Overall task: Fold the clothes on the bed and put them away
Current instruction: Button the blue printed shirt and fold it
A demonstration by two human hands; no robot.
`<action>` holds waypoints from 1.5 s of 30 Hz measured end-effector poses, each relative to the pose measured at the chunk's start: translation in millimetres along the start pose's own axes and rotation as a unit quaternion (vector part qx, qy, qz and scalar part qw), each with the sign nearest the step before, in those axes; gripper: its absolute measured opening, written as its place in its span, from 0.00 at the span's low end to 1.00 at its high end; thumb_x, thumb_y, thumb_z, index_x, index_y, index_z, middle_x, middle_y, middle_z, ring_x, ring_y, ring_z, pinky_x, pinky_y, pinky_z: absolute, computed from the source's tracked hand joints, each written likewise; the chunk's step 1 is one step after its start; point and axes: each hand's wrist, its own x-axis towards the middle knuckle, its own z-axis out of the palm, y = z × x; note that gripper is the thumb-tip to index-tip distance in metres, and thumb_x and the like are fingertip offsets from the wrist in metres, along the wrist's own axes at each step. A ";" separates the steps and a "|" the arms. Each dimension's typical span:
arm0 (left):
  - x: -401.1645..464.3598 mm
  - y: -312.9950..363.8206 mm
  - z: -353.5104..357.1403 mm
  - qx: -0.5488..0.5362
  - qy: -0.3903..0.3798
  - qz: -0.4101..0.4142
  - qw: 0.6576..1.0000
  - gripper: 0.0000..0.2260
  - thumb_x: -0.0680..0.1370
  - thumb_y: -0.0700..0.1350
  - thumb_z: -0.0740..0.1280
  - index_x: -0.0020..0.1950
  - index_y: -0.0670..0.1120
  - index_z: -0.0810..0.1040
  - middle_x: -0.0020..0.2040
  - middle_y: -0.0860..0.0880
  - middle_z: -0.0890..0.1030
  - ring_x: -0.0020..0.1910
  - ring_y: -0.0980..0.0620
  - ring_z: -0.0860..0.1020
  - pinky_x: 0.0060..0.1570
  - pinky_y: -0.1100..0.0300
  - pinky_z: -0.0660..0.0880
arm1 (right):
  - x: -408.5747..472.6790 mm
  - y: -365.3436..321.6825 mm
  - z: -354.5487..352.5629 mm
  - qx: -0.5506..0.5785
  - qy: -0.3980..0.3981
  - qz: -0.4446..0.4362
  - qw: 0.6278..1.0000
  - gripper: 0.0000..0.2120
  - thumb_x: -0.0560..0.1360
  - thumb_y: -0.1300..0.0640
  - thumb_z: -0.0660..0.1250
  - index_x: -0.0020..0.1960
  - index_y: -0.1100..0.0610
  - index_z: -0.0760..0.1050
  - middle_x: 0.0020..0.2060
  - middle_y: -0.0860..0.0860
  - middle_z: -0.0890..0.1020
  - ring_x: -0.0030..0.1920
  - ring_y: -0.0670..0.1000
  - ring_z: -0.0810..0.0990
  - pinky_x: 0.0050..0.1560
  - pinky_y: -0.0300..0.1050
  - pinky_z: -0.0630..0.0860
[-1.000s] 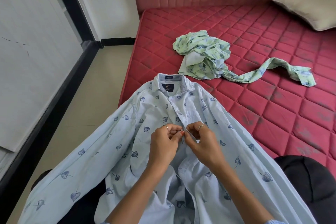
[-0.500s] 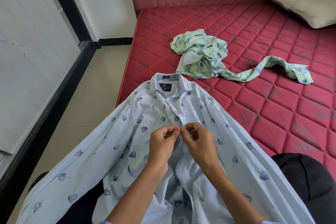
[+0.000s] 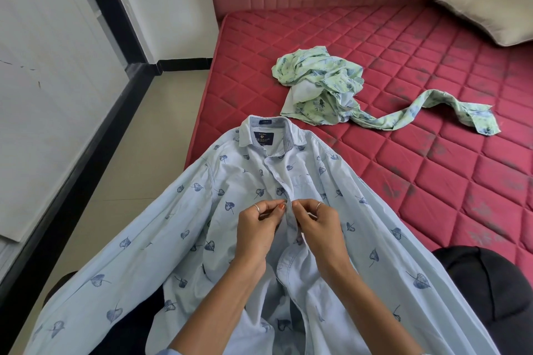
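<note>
two shirts lie on the red quilted bed. the pale blue shirt with dark leaf prints lies face up, collar toward the headboard, its long axis running from the bed's corner back over the person's lap. the left hand and right hand each pinch its front placket at mid-chest, fingers curled. the green floral shirt sits crumpled beyond the collar, one sleeve trailing right. one pillow rests at the far right.
</note>
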 end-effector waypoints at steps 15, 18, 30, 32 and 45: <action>3.3 12.3 1.0 0.094 -0.018 -0.026 0.995 0.06 0.76 0.47 0.70 0.42 0.47 0.85 0.25 0.58 0.77 0.27 0.64 0.75 0.32 0.69 0.69 | 3.9 4.1 3.6 -0.064 -0.012 0.024 0.998 0.10 0.76 0.55 0.68 0.40 0.61 0.77 0.28 0.51 0.79 0.27 0.45 0.74 0.24 0.35 0.70; 4.6 7.9 2.9 0.087 0.025 -0.018 0.996 0.07 0.76 0.45 0.69 0.39 0.47 0.84 0.29 0.54 0.80 0.30 0.57 0.77 0.33 0.64 0.70 | 0.6 5.9 10.0 -0.117 -0.015 -0.051 0.992 0.07 0.76 0.58 0.68 0.42 0.60 0.76 0.32 0.48 0.79 0.29 0.43 0.74 0.29 0.32 0.69; 10.4 3.7 6.2 -0.002 0.068 -0.008 0.998 0.06 0.77 0.38 0.68 0.47 0.50 0.77 0.36 0.49 0.84 0.38 0.51 0.82 0.41 0.57 0.77 | 2.5 15.9 22.4 -0.206 0.003 -0.175 0.963 0.05 0.79 0.60 0.63 0.44 0.59 0.73 0.42 0.49 0.73 0.39 0.49 0.74 0.41 0.43 0.73; 12.3 3.9 7.1 0.004 0.066 0.002 0.998 0.07 0.77 0.39 0.68 0.49 0.51 0.75 0.37 0.46 0.84 0.38 0.49 0.81 0.41 0.53 0.78 | 1.1 12.0 22.8 -0.173 0.010 -0.157 0.972 0.05 0.78 0.60 0.64 0.43 0.58 0.73 0.41 0.50 0.74 0.39 0.47 0.74 0.39 0.36 0.71; 26.0 3.2 -5.0 0.083 -0.020 0.049 0.995 0.06 0.77 0.40 0.68 0.50 0.50 0.76 0.39 0.49 0.85 0.43 0.52 0.81 0.52 0.54 0.78 | 24.2 -12.8 0.1 0.238 -0.139 0.211 0.938 0.09 0.76 0.70 0.62 0.39 0.60 0.69 0.32 0.56 0.74 0.30 0.50 0.74 0.33 0.39 0.74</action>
